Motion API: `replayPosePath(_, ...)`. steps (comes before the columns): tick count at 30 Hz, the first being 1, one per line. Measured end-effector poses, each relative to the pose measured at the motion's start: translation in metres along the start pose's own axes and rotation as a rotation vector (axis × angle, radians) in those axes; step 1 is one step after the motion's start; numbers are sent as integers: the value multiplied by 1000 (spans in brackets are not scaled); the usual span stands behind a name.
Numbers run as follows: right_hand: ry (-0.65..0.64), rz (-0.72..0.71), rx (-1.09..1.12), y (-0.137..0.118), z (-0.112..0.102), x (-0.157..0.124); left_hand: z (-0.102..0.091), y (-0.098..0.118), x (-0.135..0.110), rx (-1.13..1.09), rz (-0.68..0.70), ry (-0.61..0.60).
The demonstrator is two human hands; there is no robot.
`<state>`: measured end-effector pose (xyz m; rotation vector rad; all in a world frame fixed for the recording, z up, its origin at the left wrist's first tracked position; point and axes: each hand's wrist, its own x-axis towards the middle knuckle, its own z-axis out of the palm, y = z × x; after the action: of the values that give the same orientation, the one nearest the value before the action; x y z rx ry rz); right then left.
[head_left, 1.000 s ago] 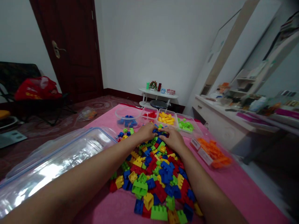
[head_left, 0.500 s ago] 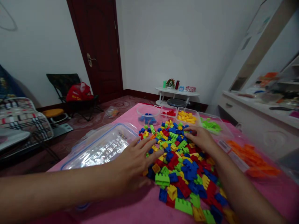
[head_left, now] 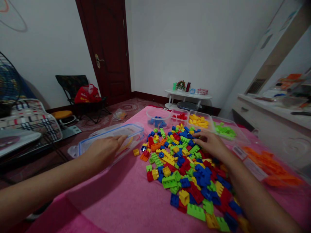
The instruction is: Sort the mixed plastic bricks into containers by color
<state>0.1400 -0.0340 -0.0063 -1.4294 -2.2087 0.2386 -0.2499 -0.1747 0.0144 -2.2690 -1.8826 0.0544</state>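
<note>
My left hand (head_left: 107,149) is closed at the near side of a clear plastic box with a blue rim (head_left: 136,126). The box seems tilted, and something yellow shows through its wall. My thumb is hidden. My right hand (head_left: 209,141) rests at the far right side of a large pile of toy building bricks (head_left: 179,161), its fingers curved and the thumb apart, with nothing seen between them. The pile mixes red, blue, yellow, green and some orange bricks. A yellow brick (head_left: 136,152) lies apart, close to the box.
Along the far edge of the pink-covered table (head_left: 121,200) stand clear containers of blue bricks (head_left: 157,121), red bricks (head_left: 180,116), yellow bricks (head_left: 198,121) and green bricks (head_left: 224,130). Another container of orange bricks (head_left: 272,165) is at the right, beyond my right forearm.
My left hand has left the brick pile and moved left to the blue-rimmed box, which has shifted and tilted. My right hand stays at the pile. The view has turned slightly left.
</note>
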Motion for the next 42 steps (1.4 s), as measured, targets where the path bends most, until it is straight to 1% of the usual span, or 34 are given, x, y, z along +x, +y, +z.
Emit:
replayPosePath(2,-2,7,5,0,-1,-1,4,-9,10,-11,-2,-8)
replayPosePath(4,-7,12,19,0,-2,-2,12,-14,13,-32,46,-27)
replayPosePath(6,-5,11,32,-1,-3,-2,21,-14,8,-45,115,-16)
replayPosePath(8,8,6,28,-2,-4,-2,29,-12,2,-41,141,18)
replayPosePath(12,26,25,31,-5,-7,-3,39,-6,-4,-17,98,61)
replayPosePath(17,64,85,32,-3,-13,-4,47,-4,8,6,97,58)
replayPosePath(19,83,96,40,0,-16,-4,48,-5,13,4,103,42)
replayPosePath(21,104,106,57,4,-19,-4,43,-7,18,-1,101,14)
replayPosePath(22,115,113,65,6,-21,-4,38,-7,20,-2,105,-3)
replayPosePath(24,141,128,85,9,-24,-4,21,-3,25,-4,140,-12)
replayPosePath(25,152,137,94,10,-25,-4,11,1,29,-9,168,3)
replayPosePath(27,172,158,109,10,-27,-4,-11,19,42,-61,219,115)
replayPosePath(29,176,167,117,10,-28,-5,-29,46,62,-180,265,177)
replayPosePath(31,168,160,117,10,-28,-6,-36,79,89,-322,351,171)
replayPosePath(33,158,154,110,9,-26,-6,-33,113,119,-396,388,154)
replayPosePath(36,149,135,84,10,-19,-7,-19,152,162,-411,300,191)
replayPosePath(37,148,119,68,11,-16,-6,-13,161,174,-414,279,192)
replayPosePath(38,144,95,45,11,-13,-6,-8,168,183,-415,275,163)
replayPosePath(39,138,69,19,11,-9,-6,-4,173,189,-421,274,109)
replayPosePath(41,113,24,-36,12,-3,-6,4,177,195,-437,277,54)
replayPosePath(42,97,13,-60,12,0,-6,7,177,196,-456,276,51)
